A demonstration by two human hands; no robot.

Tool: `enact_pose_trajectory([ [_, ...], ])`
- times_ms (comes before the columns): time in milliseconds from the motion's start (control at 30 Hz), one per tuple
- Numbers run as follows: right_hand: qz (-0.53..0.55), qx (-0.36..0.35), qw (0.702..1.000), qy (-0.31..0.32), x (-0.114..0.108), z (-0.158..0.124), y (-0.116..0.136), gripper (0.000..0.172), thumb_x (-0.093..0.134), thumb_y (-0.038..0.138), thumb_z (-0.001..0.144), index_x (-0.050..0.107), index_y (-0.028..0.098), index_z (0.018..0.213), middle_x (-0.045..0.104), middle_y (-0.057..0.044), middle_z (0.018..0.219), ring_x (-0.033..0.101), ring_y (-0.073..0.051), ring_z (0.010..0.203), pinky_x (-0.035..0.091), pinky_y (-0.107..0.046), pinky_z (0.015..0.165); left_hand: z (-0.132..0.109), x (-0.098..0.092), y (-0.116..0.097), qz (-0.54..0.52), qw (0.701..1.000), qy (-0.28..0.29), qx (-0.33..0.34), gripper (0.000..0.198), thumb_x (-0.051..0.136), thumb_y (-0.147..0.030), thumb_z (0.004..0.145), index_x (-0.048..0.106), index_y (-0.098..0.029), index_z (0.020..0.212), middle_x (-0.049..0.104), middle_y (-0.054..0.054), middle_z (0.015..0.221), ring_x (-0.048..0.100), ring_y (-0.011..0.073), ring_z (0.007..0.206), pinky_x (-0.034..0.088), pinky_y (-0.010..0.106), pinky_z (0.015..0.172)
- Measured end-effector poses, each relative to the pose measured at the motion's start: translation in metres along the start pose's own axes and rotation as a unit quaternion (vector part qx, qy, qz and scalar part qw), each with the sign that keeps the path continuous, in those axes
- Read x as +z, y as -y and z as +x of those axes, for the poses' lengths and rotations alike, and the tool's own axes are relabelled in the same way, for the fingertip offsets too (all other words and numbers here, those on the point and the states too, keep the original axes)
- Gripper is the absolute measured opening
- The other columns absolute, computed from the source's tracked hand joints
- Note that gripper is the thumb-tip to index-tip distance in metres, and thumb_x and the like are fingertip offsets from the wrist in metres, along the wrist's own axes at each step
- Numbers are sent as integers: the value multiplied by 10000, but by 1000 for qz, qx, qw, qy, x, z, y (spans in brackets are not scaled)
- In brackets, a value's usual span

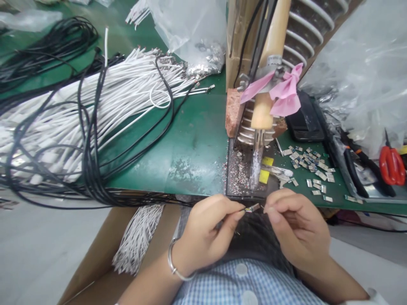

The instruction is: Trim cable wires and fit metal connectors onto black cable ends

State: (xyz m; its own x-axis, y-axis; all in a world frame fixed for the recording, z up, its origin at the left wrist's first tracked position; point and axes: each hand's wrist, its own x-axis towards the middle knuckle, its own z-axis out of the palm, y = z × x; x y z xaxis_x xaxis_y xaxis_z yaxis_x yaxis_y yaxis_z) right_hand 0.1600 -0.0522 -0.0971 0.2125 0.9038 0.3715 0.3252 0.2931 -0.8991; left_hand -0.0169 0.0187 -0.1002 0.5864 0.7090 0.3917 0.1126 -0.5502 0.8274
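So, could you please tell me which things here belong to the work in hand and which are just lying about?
In use:
left hand
right hand
small metal connector
metal shells
white cables

Lying about:
red scissors
pink ribbon
plastic bags

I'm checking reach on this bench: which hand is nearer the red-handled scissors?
Right. The right hand is at the bench edge, with the red-handled scissors off to its right and further back. The left hand is beyond it on the far side, pinching a small metal connector.
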Motion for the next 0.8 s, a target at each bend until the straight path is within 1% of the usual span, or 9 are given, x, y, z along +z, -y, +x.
enact_pose_trajectory([
  [67, -62, -45, 997, -1, 1, 2, -2, 201, 579, 30, 818, 561, 213, 899, 582, -30, 848, 595, -154, 763, 538, -283, 641, 2, -1, 0, 4, 1000, -3, -1, 119, 589, -43, 881, 648, -134, 929, 651, 17, 702, 548, 105, 605, 429, 208, 559],
  [133, -100, -76, 992, 7, 2, 4, -4, 210, 602, 27, 794, 575, 205, 901, 583, -43, 921, 620, -160, 824, 563, -311, 713, 4, -1, -1, 11, 1000, -6, -4, 124, 587, -36, 879, 647, -136, 922, 637, 13, 697, 545, 106, 610, 423, 209, 554],
  [200, -103, -97, 990, 15, 4, 7, -4, 221, 598, 14, 786, 581, 197, 909, 594, -40, 943, 643, -156, 865, 574, -303, 763, 6, 0, -1, 20, 1000, -11, -5, 132, 583, -30, 879, 643, -140, 919, 631, 13, 702, 549, 110, 618, 421, 213, 551],
  [267, -99, -113, 989, 13, 5, 9, -4, 234, 586, -5, 782, 582, 193, 908, 611, -33, 935, 656, -148, 879, 577, -285, 779, 7, 0, -2, 31, 999, -15, -1, 139, 584, -28, 878, 640, -143, 932, 635, 15, 713, 553, 113, 621, 422, 218, 550],
  [400, -103, -123, 987, 0, 5, 12, -4, 252, 587, -13, 778, 587, 200, 914, 639, -29, 923, 670, -154, 868, 590, -292, 758, 9, 1, -2, 61, 998, -24, 15, 144, 595, -23, 869, 638, -135, 950, 628, 14, 717, 548, 112, 621, 419, 221, 553],
  [533, -107, -128, 986, -1, 4, 13, -5, 246, 602, -14, 771, 590, 189, 910, 643, -27, 931, 674, -147, 888, 588, -278, 786, 11, 1, -1, 74, 996, -35, 29, 134, 598, -22, 868, 633, -127, 943, 628, 16, 721, 554, 109, 629, 427, 217, 565],
  [667, -119, -136, 983, -4, 4, 14, -4, 241, 605, -23, 771, 588, 180, 899, 632, -20, 925, 672, -123, 877, 584, -241, 797, 12, 2, 0, 76, 996, -37, 27, 134, 601, -28, 868, 630, -133, 947, 638, 18, 730, 561, 111, 634, 431, 216, 561],
  [800, -126, -146, 981, -3, 4, 15, -2, 233, 608, -13, 776, 589, 187, 893, 634, -27, 917, 678, -135, 876, 602, -259, 784, 11, 2, -1, 71, 996, -39, 23, 152, 594, -32, 874, 625, -154, 959, 645, 17, 729, 576, 122, 638, 449, 225, 563],
])
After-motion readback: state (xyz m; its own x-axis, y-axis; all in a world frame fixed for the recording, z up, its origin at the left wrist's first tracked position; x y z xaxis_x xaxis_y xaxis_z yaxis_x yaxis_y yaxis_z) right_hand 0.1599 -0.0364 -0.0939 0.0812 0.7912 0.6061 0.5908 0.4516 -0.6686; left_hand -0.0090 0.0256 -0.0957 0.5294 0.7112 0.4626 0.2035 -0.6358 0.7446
